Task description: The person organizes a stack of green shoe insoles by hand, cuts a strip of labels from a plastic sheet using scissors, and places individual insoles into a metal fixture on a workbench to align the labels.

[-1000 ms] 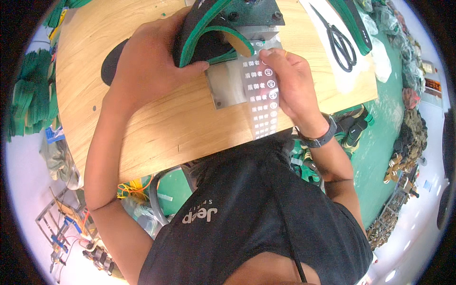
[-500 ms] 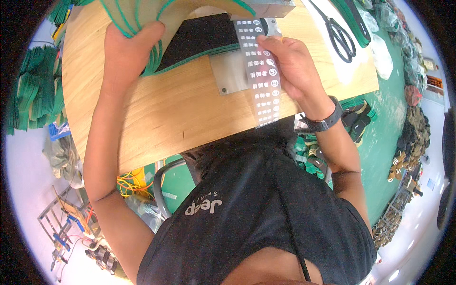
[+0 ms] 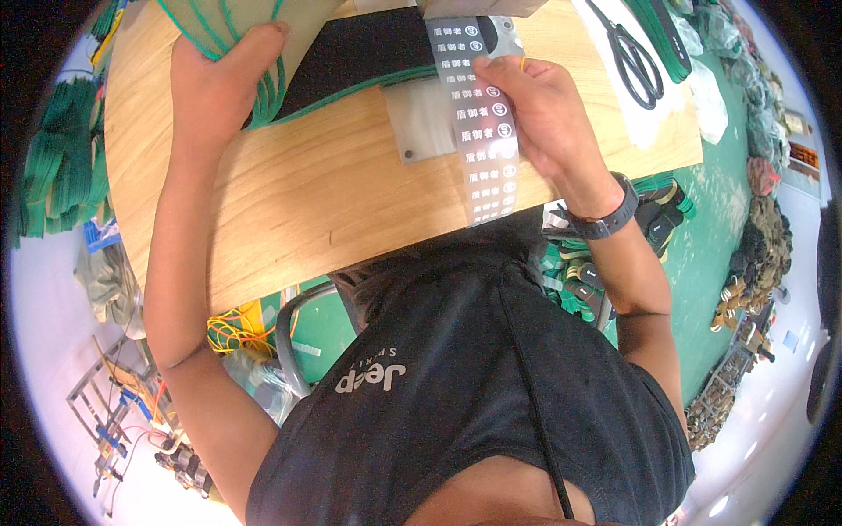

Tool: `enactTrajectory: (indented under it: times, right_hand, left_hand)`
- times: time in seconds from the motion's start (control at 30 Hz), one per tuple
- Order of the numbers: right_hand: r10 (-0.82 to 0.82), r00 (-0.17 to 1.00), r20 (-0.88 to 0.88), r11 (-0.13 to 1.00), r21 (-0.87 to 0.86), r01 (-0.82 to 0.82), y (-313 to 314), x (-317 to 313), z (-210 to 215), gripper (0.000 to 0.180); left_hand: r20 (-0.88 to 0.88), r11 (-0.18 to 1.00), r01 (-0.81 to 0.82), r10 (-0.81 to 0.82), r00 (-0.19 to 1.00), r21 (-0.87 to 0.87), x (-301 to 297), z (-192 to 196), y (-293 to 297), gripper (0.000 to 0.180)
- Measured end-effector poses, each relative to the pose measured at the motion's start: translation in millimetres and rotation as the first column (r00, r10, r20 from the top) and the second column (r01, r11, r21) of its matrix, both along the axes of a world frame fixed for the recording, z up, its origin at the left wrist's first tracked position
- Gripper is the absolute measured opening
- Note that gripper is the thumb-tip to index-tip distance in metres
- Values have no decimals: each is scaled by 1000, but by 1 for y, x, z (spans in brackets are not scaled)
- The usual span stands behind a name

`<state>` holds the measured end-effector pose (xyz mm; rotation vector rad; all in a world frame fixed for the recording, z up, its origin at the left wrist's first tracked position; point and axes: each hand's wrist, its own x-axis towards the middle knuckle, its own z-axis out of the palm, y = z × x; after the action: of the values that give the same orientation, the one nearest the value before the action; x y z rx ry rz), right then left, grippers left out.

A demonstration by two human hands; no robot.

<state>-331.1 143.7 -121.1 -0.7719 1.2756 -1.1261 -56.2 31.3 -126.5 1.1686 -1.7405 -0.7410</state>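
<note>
My left grip (image 3: 215, 88) is closed on a fan of beige pieces (image 3: 303, 16) edged in bright green, thumb along the layers; my other fingers are hidden. The pieces bend up at the far left of the worktop (image 3: 289, 197), several thin green rims showing side by side. Right of them lies a flat black piece (image 3: 373, 53) with green along its near edge.

My right grip (image 3: 551, 110) pinches the right side of a translucent strip (image 3: 478, 114), thumb tip on its surface. The strip is glossy and see-through, bearing rows of white characters, each row ending in a round emblem. It runs from below a metal block (image 3: 482, 7) on the far side to the worktop's near edge, crossing the black piece and passing beside a metal plate (image 3: 423, 133).
</note>
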Motion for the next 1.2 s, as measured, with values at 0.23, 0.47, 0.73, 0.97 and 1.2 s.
enactTrajectory:
  times: [0.23, 0.47, 0.73, 0.97, 1.2]
  right_hand:
    - [-1, 998, -56, 1000, 0, 1, -1, -2, -6, 26]
    - [-61, 997, -45, 998, 13, 61, 3, 1, -1, 28]
    - [-109, 994, 24, 993, 49, 108, 4, -1, 2, 28]
    - [-51, 999, -14, 999, -21, 50, 6, -5, -1, 26]
    - [-172, 985, -29, 979, -114, 168, 12, -7, -6, 22]
  left_hand:
    - [43, 999, 43, -42, 998, -2, -28, 21, 23, 21]
    - [377, 945, 304, -326, 867, 119, -53, 27, 29, 61]
    - [562, 962, 270, -211, 800, -24, -56, 28, 31, 55]
    - [510, 962, 272, -249, 823, 31, -56, 26, 32, 53]
    - [435, 940, 288, -184, 881, -184, -50, 20, 29, 20]
